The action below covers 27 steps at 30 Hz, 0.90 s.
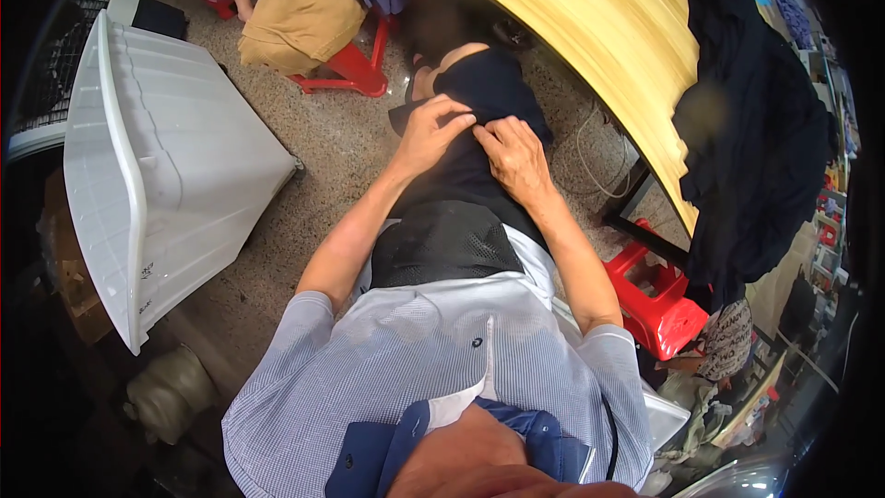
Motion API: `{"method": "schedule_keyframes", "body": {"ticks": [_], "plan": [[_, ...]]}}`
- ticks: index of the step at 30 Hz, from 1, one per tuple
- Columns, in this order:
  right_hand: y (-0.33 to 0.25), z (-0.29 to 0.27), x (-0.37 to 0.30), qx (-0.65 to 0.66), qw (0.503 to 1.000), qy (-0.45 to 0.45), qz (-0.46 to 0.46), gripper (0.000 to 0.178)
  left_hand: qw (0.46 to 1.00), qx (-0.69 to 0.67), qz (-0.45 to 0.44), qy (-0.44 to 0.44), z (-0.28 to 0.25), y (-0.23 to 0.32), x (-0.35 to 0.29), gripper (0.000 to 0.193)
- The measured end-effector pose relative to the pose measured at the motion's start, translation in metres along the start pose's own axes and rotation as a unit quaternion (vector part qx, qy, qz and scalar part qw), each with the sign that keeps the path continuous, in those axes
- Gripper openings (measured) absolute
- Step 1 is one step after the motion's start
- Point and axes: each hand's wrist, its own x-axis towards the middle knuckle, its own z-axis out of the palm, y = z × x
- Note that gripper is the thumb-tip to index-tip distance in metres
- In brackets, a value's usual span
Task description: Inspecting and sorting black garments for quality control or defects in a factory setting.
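Dark navy cloth (493,81) lies across my lap and knees. Over its upper part my left hand (430,136) is closed, thumb and forefinger pinched together at the fabric. Close by on the right, my right hand (516,155) has its fingers curled in and pinches the same cloth. The two sets of fingertips almost meet. Anything small between them is too fine to make out. A black mesh waist band (442,244) sits nearer my body, below the cloth.
At left stands a large white plastic bin (175,157). A red stool (355,69) carries folded tan cloth (304,14). A yellow wood-grain tabletop (599,18) curves along the upper right, with dark cloth (756,166) hanging over it. Another red stool (659,300) is beneath; other people sit nearby.
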Motion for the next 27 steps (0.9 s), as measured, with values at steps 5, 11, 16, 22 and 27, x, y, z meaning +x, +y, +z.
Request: {"method": "schedule_keyframes", "body": {"ticks": [5,11,16,22,27], "plan": [[-0.005,-0.007,0.004,0.031,0.999,0.028,0.008,0.022,0.999,-0.024,-0.021,0.016,0.005,0.001,-0.005,0.018],[-0.011,-0.01,0.007,-0.008,0.999,0.004,-0.039,0.025,0.998,-0.045,-0.046,0.006,0.005,-0.003,-0.009,0.014],[-0.028,-0.005,0.011,0.012,0.997,0.073,-0.012,0.029,0.997,-0.021,-0.032,-0.073,-0.008,-0.002,-0.005,0.016],[-0.021,0.009,0.004,0.019,0.997,0.07,0.017,0.027,0.997,-0.002,-0.038,-0.071,-0.012,-0.006,-0.007,0.018],[-0.015,0.016,0.0,0.044,0.995,0.089,0.02,0.024,0.998,0.003,-0.041,-0.037,-0.01,-0.005,-0.012,0.019]]}}
